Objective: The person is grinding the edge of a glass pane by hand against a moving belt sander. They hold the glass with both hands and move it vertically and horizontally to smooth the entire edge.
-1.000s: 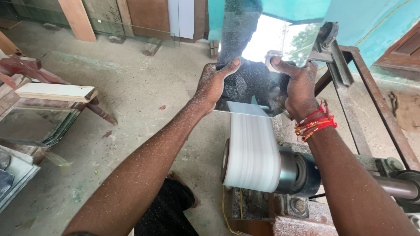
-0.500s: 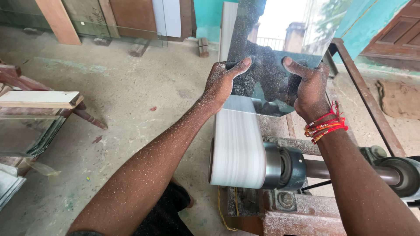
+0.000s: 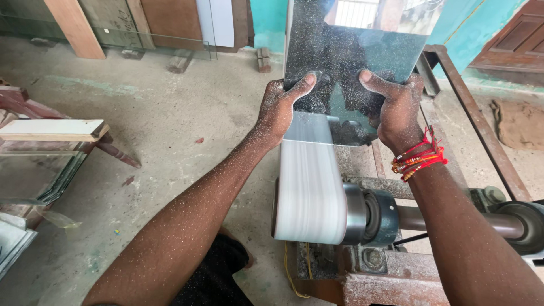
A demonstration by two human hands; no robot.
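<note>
Head view is showing a white sanding belt [image 3: 309, 187] running over a grey metal drum [image 3: 362, 215] nearest; above it, the left hand [image 3: 280, 107] and right hand [image 3: 396, 110] are gripping a dusty rectangular mirror pane [image 3: 351, 56] by its side edges, fingers closed, its lower edge sitting at the belt; beyond lies a concrete floor [image 3: 187, 113].

Floor [image 3: 187, 113]: we see bare concrete, dusty and pale, with greenish smears near the far wall.
Machine frame [image 3: 391, 277]: we see rusty metal standing on the floor, carrying the belt drum [image 3: 310, 192] and its shaft [image 3: 453, 221].
Far edge: we see a glass sheet [image 3: 158, 42] upright on small blocks [image 3: 180, 61], with wooden boards [image 3: 73, 25] beside it.
Left: we see a stand with a white plank [image 3: 51, 129] on top and glass panes [image 3: 34, 175] leaning against it.
Right: we see a brown sack [image 3: 518, 124] lying flat.
Near the frame: we see a yellow cord [image 3: 290, 266] on the floor.
</note>
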